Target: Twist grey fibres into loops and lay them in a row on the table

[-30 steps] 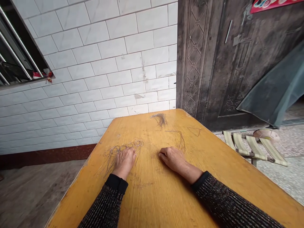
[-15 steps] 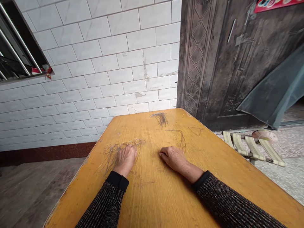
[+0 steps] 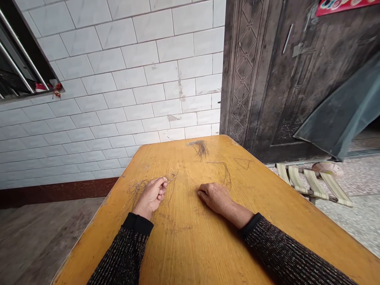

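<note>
My left hand (image 3: pixel 152 194) is turned partly palm-up over the left part of the wooden table. Its thumb and fingers pinch a thin wire (image 3: pixel 172 176), which sticks out past the fingertips. Beside and partly behind that hand lies a tangle of looped thin wires (image 3: pixel 137 187), their tails trailing toward the table's left edge. Resting on the tabletop, my right hand (image 3: pixel 215 196) has its fingers curled in; whatever is between them is hidden. Just beyond it lies a bent strand of wire (image 3: pixel 228 174).
A bundle of thin wires (image 3: pixel 200 147) lies near the far end of the table (image 3: pixel 184 245). A triangular wire piece (image 3: pixel 244 161) sits to its right. Beyond are a tiled wall (image 3: pixel 142 71) and a dark door (image 3: pixel 267 79). A strapped stool (image 3: pixel 314 182) stands at right.
My left hand has rolled from back-up to partly palm-up and shifted slightly left, with a wire now visible in its pinch. My right hand stays in place.
</note>
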`<act>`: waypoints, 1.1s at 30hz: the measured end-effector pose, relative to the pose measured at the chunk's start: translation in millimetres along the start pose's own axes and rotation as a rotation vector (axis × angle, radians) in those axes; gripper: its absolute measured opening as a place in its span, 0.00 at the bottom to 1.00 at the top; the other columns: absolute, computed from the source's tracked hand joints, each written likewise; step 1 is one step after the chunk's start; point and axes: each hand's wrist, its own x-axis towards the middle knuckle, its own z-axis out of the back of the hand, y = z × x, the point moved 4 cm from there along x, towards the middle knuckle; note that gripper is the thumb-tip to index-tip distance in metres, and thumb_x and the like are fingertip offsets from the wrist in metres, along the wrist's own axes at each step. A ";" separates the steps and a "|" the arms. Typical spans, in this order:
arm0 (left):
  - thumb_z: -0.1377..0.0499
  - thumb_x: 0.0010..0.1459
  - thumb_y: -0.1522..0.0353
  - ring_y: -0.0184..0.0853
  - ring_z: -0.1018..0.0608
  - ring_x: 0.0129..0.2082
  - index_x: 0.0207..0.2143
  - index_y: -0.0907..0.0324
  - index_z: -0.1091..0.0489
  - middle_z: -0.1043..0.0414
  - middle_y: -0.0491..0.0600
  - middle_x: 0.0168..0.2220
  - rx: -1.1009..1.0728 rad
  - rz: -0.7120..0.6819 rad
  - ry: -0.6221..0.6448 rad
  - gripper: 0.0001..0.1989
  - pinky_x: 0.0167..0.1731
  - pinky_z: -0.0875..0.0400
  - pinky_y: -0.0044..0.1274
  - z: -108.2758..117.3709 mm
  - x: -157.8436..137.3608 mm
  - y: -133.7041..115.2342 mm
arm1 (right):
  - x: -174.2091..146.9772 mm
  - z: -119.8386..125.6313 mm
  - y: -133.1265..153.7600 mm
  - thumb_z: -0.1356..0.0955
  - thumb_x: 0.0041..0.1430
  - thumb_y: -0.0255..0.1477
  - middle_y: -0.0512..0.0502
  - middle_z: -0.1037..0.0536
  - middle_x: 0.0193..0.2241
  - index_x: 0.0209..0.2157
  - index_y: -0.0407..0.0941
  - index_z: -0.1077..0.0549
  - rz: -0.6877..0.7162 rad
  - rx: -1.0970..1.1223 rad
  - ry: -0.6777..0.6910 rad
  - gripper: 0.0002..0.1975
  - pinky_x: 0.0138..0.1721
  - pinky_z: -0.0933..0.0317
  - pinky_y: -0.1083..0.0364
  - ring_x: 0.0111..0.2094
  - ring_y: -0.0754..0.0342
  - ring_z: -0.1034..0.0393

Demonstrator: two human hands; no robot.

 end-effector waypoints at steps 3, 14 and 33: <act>0.50 0.52 0.65 0.20 0.48 0.12 0.23 0.58 0.46 0.44 0.40 0.21 -0.119 0.004 0.005 0.09 0.12 0.53 0.15 -1.1 -1.3 -3.4 | 0.1 0.6 0.5 0.40 0.56 0.28 0.42 0.22 0.33 0.32 0.44 0.25 -0.003 -0.002 -0.005 0.12 0.30 0.46 0.58 0.36 0.50 0.29; 0.51 0.51 0.69 0.23 0.45 0.13 0.23 0.58 0.43 0.46 0.38 0.16 0.148 -0.171 -0.008 0.06 0.16 0.51 0.17 -34.6 -11.8 4.5 | -0.6 2.2 1.1 0.41 0.55 0.28 0.43 0.23 0.26 0.28 0.42 0.27 0.000 0.217 -0.079 0.12 0.27 0.45 0.59 0.29 0.53 0.29; 0.48 0.55 0.72 0.29 0.31 0.25 0.39 0.59 0.37 0.32 0.50 0.35 0.579 -0.769 -0.234 0.09 0.32 0.35 0.24 -38.9 -45.5 -29.5 | -1.2 -3.0 16.6 0.35 0.47 0.34 0.56 0.34 0.15 0.25 0.41 0.35 -0.113 1.312 -0.063 0.10 0.15 0.48 0.62 0.11 0.64 0.40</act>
